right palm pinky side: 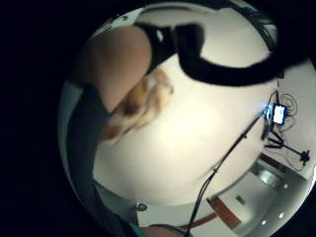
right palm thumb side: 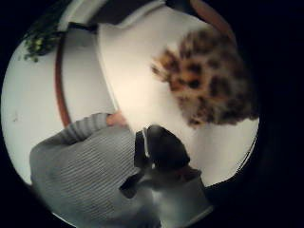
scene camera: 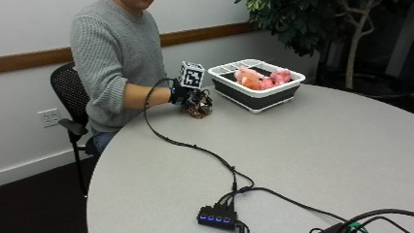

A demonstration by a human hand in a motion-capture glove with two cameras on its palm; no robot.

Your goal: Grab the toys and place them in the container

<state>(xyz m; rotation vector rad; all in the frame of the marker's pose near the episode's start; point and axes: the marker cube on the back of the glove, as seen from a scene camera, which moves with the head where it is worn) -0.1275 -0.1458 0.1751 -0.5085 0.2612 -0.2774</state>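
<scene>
Gloved right hand point(scene camera: 184, 94) curled round spotted plush toy point(scene camera: 197, 108), just above table point(scene camera: 310, 145). Beside it, container point(scene camera: 259, 92) holding pink toys point(scene camera: 262, 77).

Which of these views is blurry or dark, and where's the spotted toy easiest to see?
The thumb side palm view shows the spotted toy large but soft and out of focus; the little finger side palm view has it washed out against the bright table; the outside view is evenly lit, the toy small under the right hand.
</scene>
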